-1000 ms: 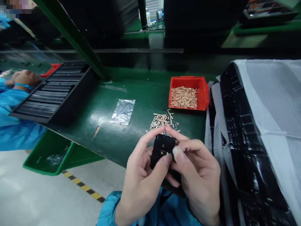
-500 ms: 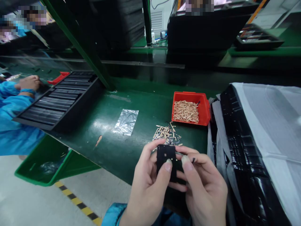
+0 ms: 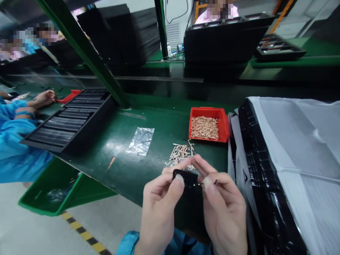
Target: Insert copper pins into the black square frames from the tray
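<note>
Both hands are raised together over the near edge of the green bench [image 3: 159, 120], pinching one small black plastic part [image 3: 187, 177] between them. The left hand [image 3: 159, 202] clamps the part's left end, thumb on top and fingers curled beneath; the right hand [image 3: 225, 209] clamps the right end, thumb near the top face and forefinger reaching over the far edge. The part lies nearly flat and edge-on to the camera, so its upper face is hard to read. A thin dark sliver shows at the right thumb tip; what it is cannot be told. Just beyond the hands, a loose scatter of small copper-coloured strips [image 3: 180, 154] lies on the bench. Behind that scatter stands a red bin [image 3: 222, 122] filled with more of the same strips. To the left of the scatter lies a silvery foil bag [image 3: 140, 141], flat on the surface. At the right, a stack of black moulded trays [image 3: 261, 170] sits touching the bench edge, covered by a white sheet [image 3: 300, 141]. At far left, a long black slotted tray [image 3: 66, 118] rests on the bench, and beside it a co-worker's blue sleeve [image 3: 16, 148] and hand [image 3: 44, 98] reach toward a second red bin. A green crate [image 3: 53, 191] hangs below the bench edge.
</note>
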The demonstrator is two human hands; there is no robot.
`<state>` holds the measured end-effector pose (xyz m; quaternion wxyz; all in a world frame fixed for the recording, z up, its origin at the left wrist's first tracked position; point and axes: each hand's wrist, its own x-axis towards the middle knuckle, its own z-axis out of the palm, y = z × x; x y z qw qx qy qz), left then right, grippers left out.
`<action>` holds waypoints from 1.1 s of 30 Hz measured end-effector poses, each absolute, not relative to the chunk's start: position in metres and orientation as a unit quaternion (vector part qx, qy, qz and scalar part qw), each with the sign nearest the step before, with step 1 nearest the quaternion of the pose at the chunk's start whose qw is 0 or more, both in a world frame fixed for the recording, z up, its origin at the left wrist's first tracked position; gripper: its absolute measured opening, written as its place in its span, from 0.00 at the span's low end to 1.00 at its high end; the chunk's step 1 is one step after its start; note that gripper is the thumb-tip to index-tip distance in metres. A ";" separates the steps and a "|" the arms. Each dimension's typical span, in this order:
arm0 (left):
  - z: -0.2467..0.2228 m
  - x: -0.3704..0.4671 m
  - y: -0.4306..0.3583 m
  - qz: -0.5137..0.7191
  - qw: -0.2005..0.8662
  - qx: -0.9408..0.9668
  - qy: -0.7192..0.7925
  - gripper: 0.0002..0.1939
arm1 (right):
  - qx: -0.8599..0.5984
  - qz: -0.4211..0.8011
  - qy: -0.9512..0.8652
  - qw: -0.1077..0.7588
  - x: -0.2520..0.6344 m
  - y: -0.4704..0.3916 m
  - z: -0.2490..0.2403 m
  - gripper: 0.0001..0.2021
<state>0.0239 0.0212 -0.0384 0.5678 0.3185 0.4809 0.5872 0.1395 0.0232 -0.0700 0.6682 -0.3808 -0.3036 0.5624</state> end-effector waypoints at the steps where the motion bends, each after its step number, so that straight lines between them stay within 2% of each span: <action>1: -0.039 0.025 0.022 0.606 0.556 0.310 0.477 0.11 | -0.375 0.569 -0.291 0.671 0.140 0.024 -0.071 0.05; 8: -0.039 0.034 0.024 0.657 0.520 0.216 0.501 0.16 | -0.307 0.607 -0.253 0.688 0.139 0.024 -0.074 0.07; 15: -0.039 0.045 0.015 0.628 0.468 0.314 0.537 0.13 | -0.299 0.597 -0.264 0.696 0.140 0.020 -0.066 0.05; 23: -0.029 0.053 0.009 0.591 0.488 0.344 0.542 0.26 | -0.339 0.580 -0.248 0.698 0.136 0.023 -0.061 0.05; 29: -0.035 0.052 0.010 0.607 0.386 0.364 0.592 0.22 | -0.326 0.581 -0.250 0.703 0.138 0.025 -0.065 0.06; 33: -0.037 0.058 0.013 0.632 0.358 0.350 0.591 0.16 | -0.316 0.588 -0.238 0.705 0.139 0.023 -0.066 0.06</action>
